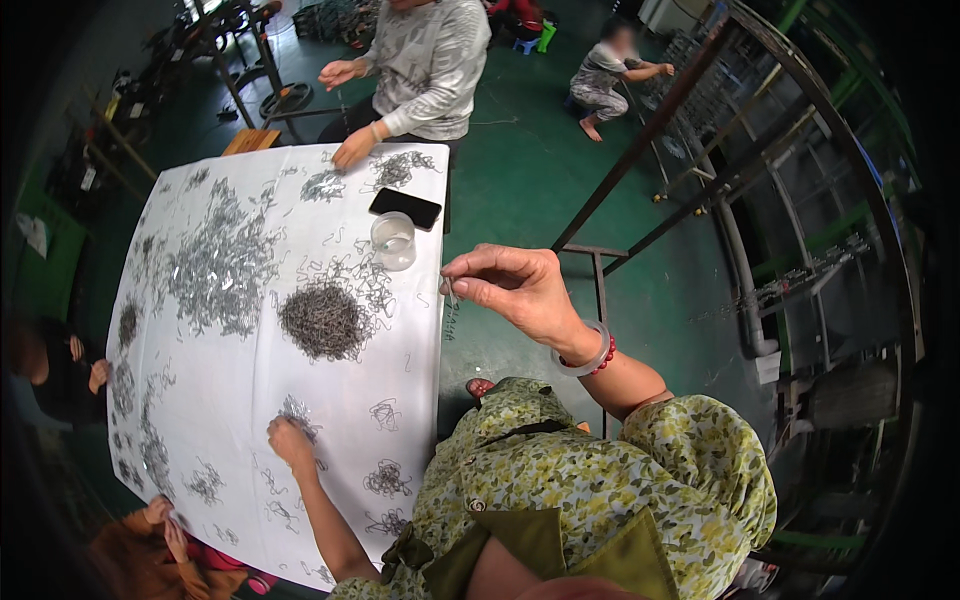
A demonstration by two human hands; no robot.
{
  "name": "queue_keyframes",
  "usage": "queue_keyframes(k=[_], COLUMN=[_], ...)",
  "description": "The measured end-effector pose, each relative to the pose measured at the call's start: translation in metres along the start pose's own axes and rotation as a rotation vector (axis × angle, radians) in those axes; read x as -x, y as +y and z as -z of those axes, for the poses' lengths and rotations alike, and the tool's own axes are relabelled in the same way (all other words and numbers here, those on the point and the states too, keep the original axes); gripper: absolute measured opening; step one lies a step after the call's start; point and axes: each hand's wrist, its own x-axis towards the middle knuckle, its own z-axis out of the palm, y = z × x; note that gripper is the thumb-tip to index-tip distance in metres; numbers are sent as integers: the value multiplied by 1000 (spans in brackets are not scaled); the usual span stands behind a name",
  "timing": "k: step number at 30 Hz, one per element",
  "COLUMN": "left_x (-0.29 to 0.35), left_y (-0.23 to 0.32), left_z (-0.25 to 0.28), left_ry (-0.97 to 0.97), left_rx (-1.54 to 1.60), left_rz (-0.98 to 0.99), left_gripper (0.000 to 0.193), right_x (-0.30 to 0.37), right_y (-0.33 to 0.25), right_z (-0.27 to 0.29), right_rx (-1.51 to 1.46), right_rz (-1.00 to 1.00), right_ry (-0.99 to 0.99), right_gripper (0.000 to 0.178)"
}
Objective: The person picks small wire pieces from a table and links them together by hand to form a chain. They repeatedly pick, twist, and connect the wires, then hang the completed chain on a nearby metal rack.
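My right hand point(525, 290) is raised just off the table's right edge, thumb and fingertips pinched on a small grey metal piece point(449, 287); its exact kind is too small to tell. My left hand point(290, 442) is low over the table, fingers curled down at a little heap of shiny metal pieces point(302, 412). Whatever its fingertips hold is hidden. Beyond it sits a dense, dark mound of S-shaped wire hooks point(325, 320), with looser hooks strewn around. A wide spread of shiny small metal pieces point(220, 265) covers the table farther left.
A clear plastic cup point(394, 243) and a black phone point(405, 208) stand near the white table's point(385, 345) right edge. Small hook piles point(387, 478) lie closer to me. Co-workers' hands point(355, 148) work at the far and left sides. Metal frames point(650, 140) rise at right.
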Motion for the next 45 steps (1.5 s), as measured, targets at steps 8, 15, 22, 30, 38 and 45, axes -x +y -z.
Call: queue_keyframes(k=[8, 15, 22, 30, 38, 45], left_x=[-7, 20, 43, 48, 55, 64], left_y=[-5, 212, 293, 298, 299, 311], left_z=[35, 175, 228, 224, 223, 220], left_ry=[-117, -461, -315, -210, -167, -4], left_rx=[694, 1522, 1441, 1385, 1462, 1396], left_rz=[81, -113, -481, -342, -241, -300], left_gripper=[14, 7, 7, 6, 3, 5], right_x=[23, 45, 39, 25, 30, 36], right_y=[11, 59, 69, 73, 83, 74], right_z=[17, 26, 22, 27, 25, 27], right_rx=[-159, -72, -21, -31, -13, 87], right_rz=[53, -42, 53, 101, 180, 334], right_ry=[83, 22, -35, -166, -189, -131], right_gripper=[19, 18, 17, 19, 21, 27])
